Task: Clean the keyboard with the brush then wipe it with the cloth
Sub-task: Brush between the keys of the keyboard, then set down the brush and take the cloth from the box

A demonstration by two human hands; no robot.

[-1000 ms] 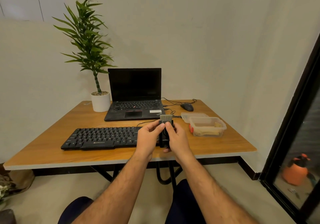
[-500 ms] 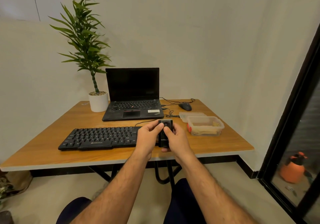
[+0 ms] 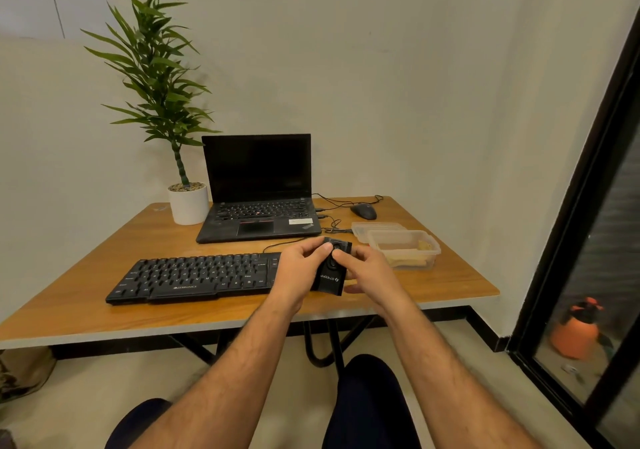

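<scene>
Pinching the black retractable brush [image 3: 331, 268] in both hands, left [image 3: 300, 268] and right [image 3: 369, 270], slide its bristles out fully before sweeping the keyboard [image 3: 197, 275].

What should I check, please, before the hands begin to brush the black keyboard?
1. Brush held firmly: ok. The left hand and right hand both grip the black brush tool.
2. Bristles out: not ok. None show at the tool's top end.
3. Keyboard reachable: ok. The keyboard lies flat on the table, just left of the hands.
4. Keys unobstructed: ok. Only the left hand hides its right end.
5. Cloth ready: cannot tell. The clear container holds something pale, unclear what.
6. Cable clear of the brushing path: ok. The cable runs behind the keyboard.
</scene>
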